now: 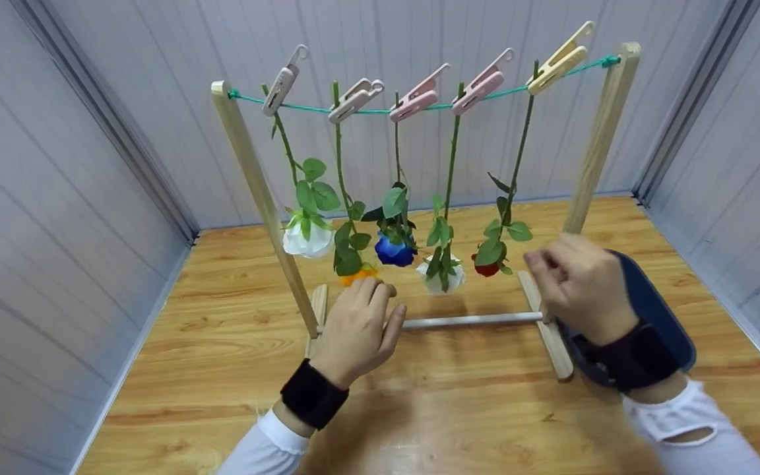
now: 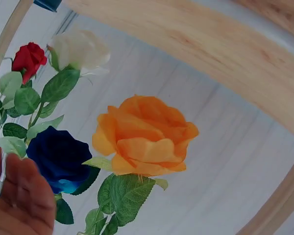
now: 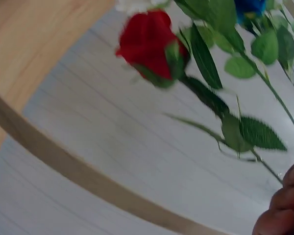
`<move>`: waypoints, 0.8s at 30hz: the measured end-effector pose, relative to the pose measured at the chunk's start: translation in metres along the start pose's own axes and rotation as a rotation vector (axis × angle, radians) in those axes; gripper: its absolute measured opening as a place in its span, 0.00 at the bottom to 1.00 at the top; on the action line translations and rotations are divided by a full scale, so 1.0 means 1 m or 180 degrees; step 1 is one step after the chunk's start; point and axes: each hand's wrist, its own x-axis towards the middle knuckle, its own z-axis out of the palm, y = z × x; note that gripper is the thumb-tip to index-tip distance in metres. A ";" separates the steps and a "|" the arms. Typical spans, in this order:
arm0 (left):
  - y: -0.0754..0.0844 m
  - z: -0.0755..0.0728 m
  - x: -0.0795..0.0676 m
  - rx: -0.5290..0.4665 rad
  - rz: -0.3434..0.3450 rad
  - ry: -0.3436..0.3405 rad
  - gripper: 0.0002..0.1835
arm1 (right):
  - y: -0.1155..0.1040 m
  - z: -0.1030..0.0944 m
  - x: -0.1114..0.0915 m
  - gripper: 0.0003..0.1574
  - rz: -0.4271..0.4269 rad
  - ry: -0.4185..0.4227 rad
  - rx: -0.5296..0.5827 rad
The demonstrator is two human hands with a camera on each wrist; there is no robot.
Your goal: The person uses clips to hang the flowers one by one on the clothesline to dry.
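Observation:
Artificial roses hang upside down from a green string, each stem held by a clothespin. My left hand is in front of the orange rose, its fingers loosely bent and holding nothing. Beside that flower hangs the blue rose. My right hand, slightly blurred, is raised to the right of the red rose, fingers loosely curled with nothing visible in them. A yellow clothespin grips the red rose's stem. White roses hang at the far left and right of the blue one.
A wooden frame with a left post and a right post carries the string. A white rod joins its feet. Behind my right hand, a dark blue bin stands on the wood-grain surface. Pale panelled walls enclose the space.

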 end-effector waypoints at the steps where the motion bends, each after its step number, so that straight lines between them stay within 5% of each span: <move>1: 0.001 0.002 -0.003 0.0074 -0.0038 0.0026 0.12 | -0.003 0.003 -0.006 0.19 0.0007 -0.0056 -0.0058; 6: 0.007 0.008 -0.017 0.0402 -0.0214 0.0107 0.20 | -0.014 0.019 -0.031 0.17 0.0004 -0.0324 -0.0291; 14: 0.014 0.013 -0.038 0.0704 -0.0525 -0.0238 0.38 | -0.028 0.037 -0.056 0.41 0.0053 -0.0502 -0.0530; 24: 0.014 0.014 -0.048 0.0963 -0.0810 -0.0495 0.46 | -0.040 0.041 -0.066 0.57 0.0130 -0.0772 -0.0740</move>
